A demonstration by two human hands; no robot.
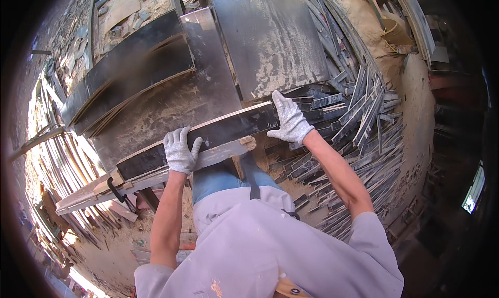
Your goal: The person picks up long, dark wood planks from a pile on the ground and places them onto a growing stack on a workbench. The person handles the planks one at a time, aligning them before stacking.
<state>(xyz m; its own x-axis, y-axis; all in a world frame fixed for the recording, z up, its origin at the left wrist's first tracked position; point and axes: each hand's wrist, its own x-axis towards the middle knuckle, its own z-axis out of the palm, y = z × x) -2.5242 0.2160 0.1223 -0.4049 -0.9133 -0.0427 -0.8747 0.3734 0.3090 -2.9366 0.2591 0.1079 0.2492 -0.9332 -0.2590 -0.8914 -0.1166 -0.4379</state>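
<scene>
A long narrow strip of dark-faced plywood (228, 130), perhaps more than one layer, lies slantwise along the near edge of the dark, dusty work table (208, 92). On its left half rests my left hand (180, 151), in a pale grey knitted glove, fingers spread toward the far edge and thumb apart. My right hand (291, 122), gloved alike, is against the strip's right end, fingers stretched out and thumb held away from them. Its palm is hidden. Below the strip runs a pale wooden rail (221, 153). A black clamp (115, 190) sits at the rail's left end.
Wide dark panels (132, 64) lie stacked at the table's far left. Another dusty dark sheet (270, 46) is at the far side. Many narrow offcuts (364, 108) are heaped on the right, and long pale strips (60, 168) on the left. Sawdust covers the ground.
</scene>
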